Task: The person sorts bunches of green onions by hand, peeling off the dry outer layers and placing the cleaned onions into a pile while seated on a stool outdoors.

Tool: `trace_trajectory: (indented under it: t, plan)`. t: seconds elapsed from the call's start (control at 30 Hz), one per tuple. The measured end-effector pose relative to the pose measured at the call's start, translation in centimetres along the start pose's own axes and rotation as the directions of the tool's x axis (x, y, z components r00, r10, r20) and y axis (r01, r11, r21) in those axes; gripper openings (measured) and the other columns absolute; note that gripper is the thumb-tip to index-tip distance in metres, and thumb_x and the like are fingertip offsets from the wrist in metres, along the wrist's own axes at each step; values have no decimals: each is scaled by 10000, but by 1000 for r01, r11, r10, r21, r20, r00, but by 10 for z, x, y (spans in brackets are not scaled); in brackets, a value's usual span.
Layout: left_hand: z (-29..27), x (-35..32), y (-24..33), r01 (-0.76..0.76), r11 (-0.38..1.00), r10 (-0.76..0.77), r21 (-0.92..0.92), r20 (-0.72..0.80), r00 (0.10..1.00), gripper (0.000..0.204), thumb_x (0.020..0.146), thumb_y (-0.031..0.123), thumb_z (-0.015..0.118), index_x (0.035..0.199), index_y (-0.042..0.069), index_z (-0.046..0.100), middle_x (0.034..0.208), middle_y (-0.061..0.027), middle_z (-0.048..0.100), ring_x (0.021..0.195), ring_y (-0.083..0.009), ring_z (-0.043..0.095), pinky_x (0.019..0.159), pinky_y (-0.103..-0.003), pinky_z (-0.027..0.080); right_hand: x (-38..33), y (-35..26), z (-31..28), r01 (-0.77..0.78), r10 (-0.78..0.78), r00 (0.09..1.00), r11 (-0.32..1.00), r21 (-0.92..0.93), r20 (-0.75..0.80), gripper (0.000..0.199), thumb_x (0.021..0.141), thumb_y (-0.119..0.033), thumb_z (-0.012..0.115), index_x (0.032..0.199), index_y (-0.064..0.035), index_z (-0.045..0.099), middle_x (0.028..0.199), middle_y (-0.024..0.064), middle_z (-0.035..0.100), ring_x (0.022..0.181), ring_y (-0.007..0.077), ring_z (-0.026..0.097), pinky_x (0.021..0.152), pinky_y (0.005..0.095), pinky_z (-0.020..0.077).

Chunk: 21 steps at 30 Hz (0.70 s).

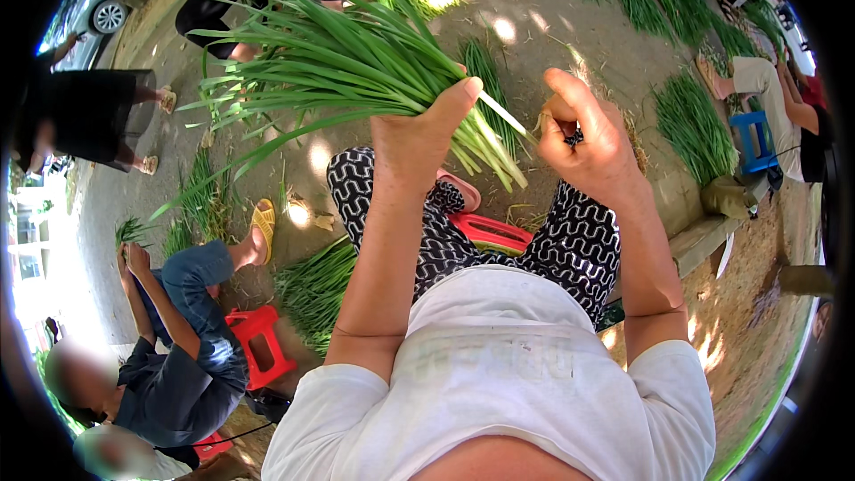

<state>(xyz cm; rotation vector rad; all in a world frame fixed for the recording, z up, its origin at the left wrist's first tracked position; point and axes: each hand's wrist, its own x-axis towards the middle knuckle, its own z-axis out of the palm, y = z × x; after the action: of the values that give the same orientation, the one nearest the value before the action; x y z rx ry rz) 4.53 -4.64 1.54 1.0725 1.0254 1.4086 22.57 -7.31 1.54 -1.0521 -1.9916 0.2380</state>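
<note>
My left hand point(427, 125) is closed round a thick bunch of garlic chives point(347, 58). Their long flat green leaves fan out to the upper left, and the pale stem ends stick out below the fist, over my knees. One whitish stalk point(506, 116) stands apart from the bunch and reaches toward my right hand point(588, 138). There the thumb and fingers are pinched at that stalk's end, with a thin yellowish shred by the fingertips. What lies deeper inside the right fingers is hidden.
More chives point(321, 289) lie on the ground by my left leg, with further piles point(695, 125) at the right and far side. A red stool point(258, 347) is beside a seated person at left. A blue stool point(753, 141) stands by another person at right.
</note>
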Motion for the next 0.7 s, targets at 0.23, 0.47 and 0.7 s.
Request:
trace_trajectory:
  t: [0.23,0.47,0.7]
  plan:
    - [-2,2,-4,-8,998,6,-63,-26,1000,208,690,11,671,880,11,585,783,-59,591,714,-136,567,650,-263,468,-13,12,-24,-173,168,984,982,-80,-62,369,715,46,560,1077,10,496,728,95,594,556,166,535,542,261,442]
    - [-19,6,-9,92,920,-46,-382,129,991,240,740,49,643,953,15,537,824,-97,563,693,-178,557,624,-294,473,-118,123,-94,-658,671,730,639,-398,-130,285,809,-69,532,1084,4,555,899,170,634,772,222,622,685,318,469]
    - [-14,13,-19,92,850,-7,-518,163,987,203,752,45,630,933,7,548,828,-100,581,684,-175,570,596,-294,486,-243,169,-108,-590,896,430,374,-716,113,298,785,-105,483,1059,-45,583,971,205,593,929,360,545,796,367,441]
